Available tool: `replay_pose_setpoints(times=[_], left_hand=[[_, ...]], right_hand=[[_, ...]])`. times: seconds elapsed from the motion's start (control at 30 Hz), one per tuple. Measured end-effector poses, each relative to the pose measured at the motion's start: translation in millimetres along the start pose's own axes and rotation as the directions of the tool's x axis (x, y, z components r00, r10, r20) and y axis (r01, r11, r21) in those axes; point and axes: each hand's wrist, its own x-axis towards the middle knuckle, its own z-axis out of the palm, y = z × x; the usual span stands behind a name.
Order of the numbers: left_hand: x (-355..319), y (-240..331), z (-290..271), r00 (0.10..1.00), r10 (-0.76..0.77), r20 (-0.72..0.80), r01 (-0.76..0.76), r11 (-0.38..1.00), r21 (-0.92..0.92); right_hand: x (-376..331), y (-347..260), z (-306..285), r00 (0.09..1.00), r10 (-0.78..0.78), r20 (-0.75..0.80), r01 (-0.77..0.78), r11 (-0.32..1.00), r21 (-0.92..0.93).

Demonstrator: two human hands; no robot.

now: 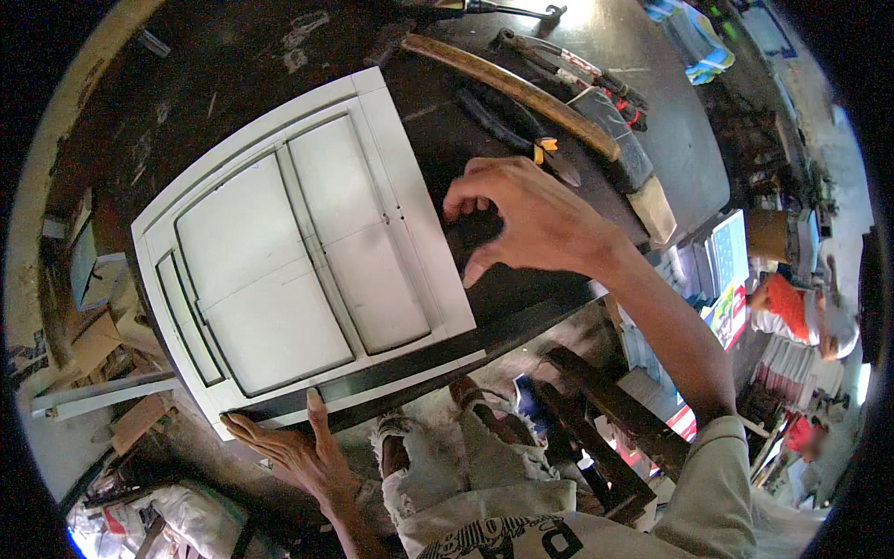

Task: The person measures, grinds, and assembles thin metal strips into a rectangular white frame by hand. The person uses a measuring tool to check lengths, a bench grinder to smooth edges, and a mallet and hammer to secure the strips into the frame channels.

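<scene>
A large white board [251, 233] with dark lines marking out several rectangular panels lies tilted on the dark table. Along its near edge runs a black strip with a narrow white border [410, 376]. At the near left corner, my left hand [303, 461] rests against this edge, thumb and straight fingers spread apart. Just off the board's right edge hovers my right hand [535, 219], its fingers curved and the thumb well apart; I see nothing between them. A hammer [521, 93] with a wooden handle and black-handled pliers with yellow parts [545, 149] lie beyond it.
More pliers with red on the grips [596, 74] and a long metal tool [512, 9] lie farther back on the table [223, 56]. A dark wooden frame [605, 429] stands beside my legs. Stacked printed papers [726, 261] are at the right, where another person [792, 312] also shows.
</scene>
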Motion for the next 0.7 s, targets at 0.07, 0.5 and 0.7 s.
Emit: replay_pose_setpoints(times=[0.07,0.5,0.7], left_hand=[[1,4,-3,0.999,-0.028,0.018,0.027,0.998,0.062],[2,-2,-8,0.998,-0.052,0.043,0.050,0.998,0.048],[-1,-8,-10,0.997,-0.033,0.075,0.033,0.999,-0.003]], right_hand=[[24,-5,-5,0.992,0.065,0.105,-0.057,0.995,-0.083],[47,-15,-10,0.929,0.344,0.137,-0.289,0.905,-0.313],[32,-8,-43,0.944,0.295,0.146,-0.252,0.933,-0.257]])
